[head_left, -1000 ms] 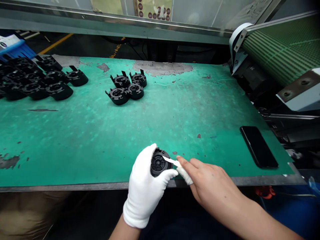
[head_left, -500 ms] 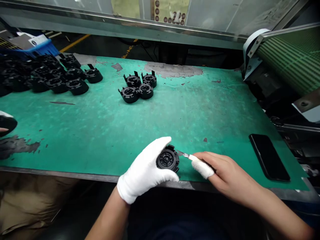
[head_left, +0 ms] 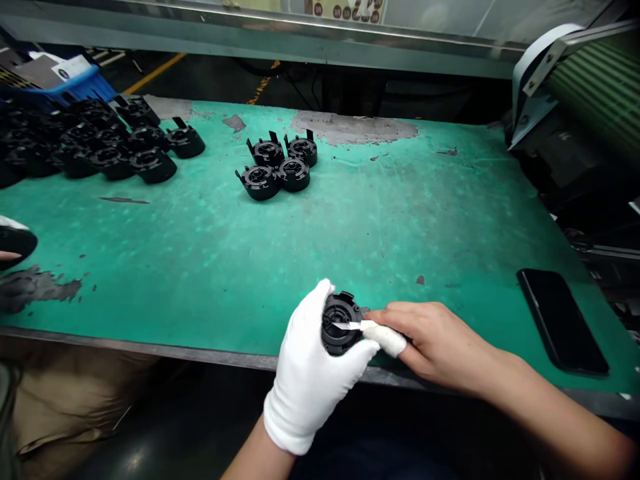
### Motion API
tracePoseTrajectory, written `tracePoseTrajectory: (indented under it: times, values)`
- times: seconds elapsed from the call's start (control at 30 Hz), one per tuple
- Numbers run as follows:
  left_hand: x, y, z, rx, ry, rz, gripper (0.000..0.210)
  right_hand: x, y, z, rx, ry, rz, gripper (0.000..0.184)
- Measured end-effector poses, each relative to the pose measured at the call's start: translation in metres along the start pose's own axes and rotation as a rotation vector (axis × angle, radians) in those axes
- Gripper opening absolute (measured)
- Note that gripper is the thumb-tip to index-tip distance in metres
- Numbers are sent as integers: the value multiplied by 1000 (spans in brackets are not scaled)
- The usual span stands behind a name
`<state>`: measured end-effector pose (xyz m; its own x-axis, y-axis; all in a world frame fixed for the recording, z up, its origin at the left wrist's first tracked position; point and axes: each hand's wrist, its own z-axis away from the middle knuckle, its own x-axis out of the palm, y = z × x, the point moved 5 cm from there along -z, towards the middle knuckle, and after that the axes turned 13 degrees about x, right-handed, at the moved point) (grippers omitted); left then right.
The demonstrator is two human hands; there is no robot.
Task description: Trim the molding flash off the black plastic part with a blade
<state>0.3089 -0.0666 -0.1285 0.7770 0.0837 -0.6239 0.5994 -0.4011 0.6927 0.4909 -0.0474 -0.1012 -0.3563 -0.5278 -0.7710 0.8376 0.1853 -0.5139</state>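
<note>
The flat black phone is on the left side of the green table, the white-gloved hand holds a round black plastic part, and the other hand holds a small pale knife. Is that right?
Not quite: in the head view, the flat black phone is on the right side of the green table. The white-gloved left hand holds the round black part, and the right hand the knife.

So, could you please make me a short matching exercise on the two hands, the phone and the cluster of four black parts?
Column one
1. left hand
2. right hand
3. phone
4. cluster of four black parts

Column two
A. lying near the right end of the green tabletop
B. holding a small blade
C. standing on the far half of the green tabletop
D. white-gloved, holding a round black part

Right pairs: 1-D, 2-B, 3-A, 4-C.
</note>
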Motion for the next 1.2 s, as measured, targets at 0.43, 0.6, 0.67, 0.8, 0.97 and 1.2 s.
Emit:
tracePoseTrajectory:
  times: [0.43, 0.6, 0.67, 0.8, 0.97, 1.2]
  values:
    - [0, 0, -1, 33, 21, -10, 84, 3, 2, -5, 98, 46, 93, 44]
    - [1, 0, 0, 50, 16, -9, 86, -4, -2, 3, 53, 21, 100, 43]
    - [1, 0, 0, 55, 17, -8, 86, -8, -4, 5, 56, 8, 144, 42]
    - [0, 1, -1, 74, 20, -21, 86, -13, -9, 5, 77, -11, 252, 40]
    - [0, 2, -1, 71, 26, -26, 85, -16, -18, 5, 110, 16, 360, 40]
    - [1, -3, 1, 62, 21, -37, 86, -21, -20, -4, 212, 91, 468, 38]
